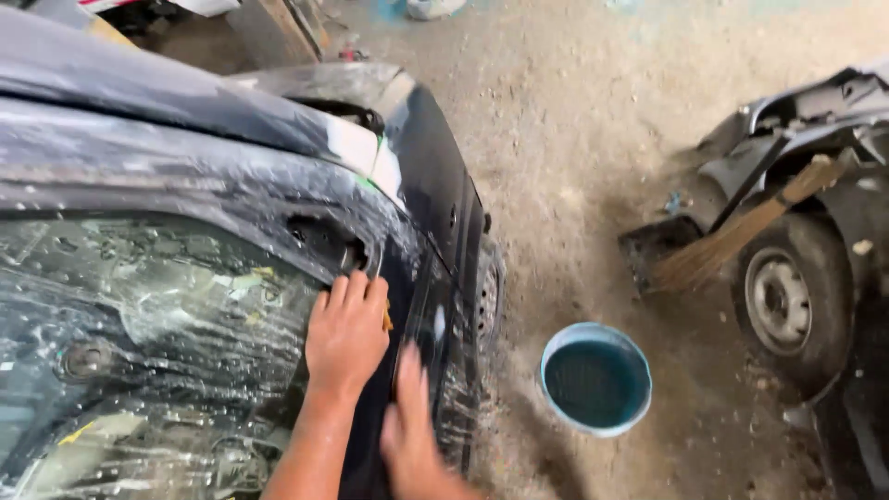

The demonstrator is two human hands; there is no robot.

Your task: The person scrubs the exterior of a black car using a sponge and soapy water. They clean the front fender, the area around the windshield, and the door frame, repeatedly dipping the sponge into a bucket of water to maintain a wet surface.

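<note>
Your left hand (347, 333) lies flat on the black car body panel (407, 231), fingers together and stretched out, just below the dark recess (324, 243) in the wet, streaked surface. Under its palm a small yellow-brown piece (387, 319) peeks out at the edge of the fingers; it may be a scrap of sanding paper, but too little of it shows to be sure. The hand presses it against the panel rather than closing around it.

Your right hand (407, 417) rests beside and a little below the left, open, fingers extended along the panel's dark edge. It is blurred, and it clasps nothing that you can see.

To the left of your hands, the car's window is covered with crinkled clear plastic sheeting (157, 324), spattered with white marks. On the dusty ground to your right stands a round blue bucket (595, 380) holding dark water, well apart from the panel. Beyond it, a straw broom (741, 231) leans against a second damaged car (815, 130), above that car's wheel (782, 296).
</note>
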